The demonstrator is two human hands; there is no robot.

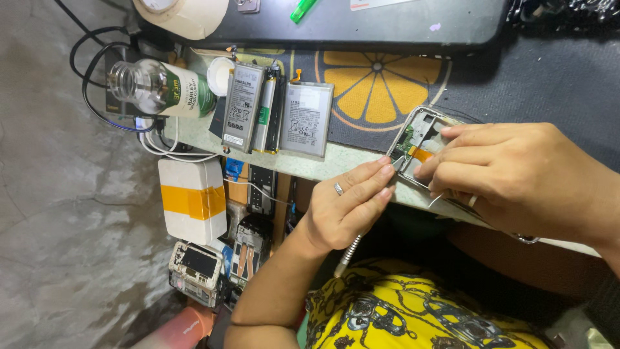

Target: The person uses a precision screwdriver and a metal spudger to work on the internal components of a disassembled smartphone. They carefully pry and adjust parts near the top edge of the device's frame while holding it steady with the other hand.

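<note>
A cluttered worktop (pixel 303 165) with a pale edge runs across the scene, covered by a dark mat with an orange-slice print (pixel 378 87), grey concrete floor to the left. On its near edge, right of centre, lies an opened phone frame (pixel 423 132), its long axis slanting from far-left to near-right, green board and an orange flex strip showing inside.

The right hand (pixel 523 178) lies over the frame's near-right part, fingers flat and pressing it down, index fingertip just beside the orange strip; its grip is closed on the frame. The left hand (pixel 345 210) (a ring on one finger) comes in from the near left, fingers pinched narrow around a thin metal tool (pixel 352 249) held like a pen. The tool's shaft slants from near-left to far-right, so its tip meets the frame's left edge, touching or nearly so; which, I cannot tell.

So the frame lies to the right and slightly far of the left grip, and the tool points almost crosswise to the frame's long axis.

Further left rest three flat batteries (pixel 278 113), a clear bottle on its side (pixel 158 87), and below the worktop a white box with orange tape (pixel 192 200)
</note>
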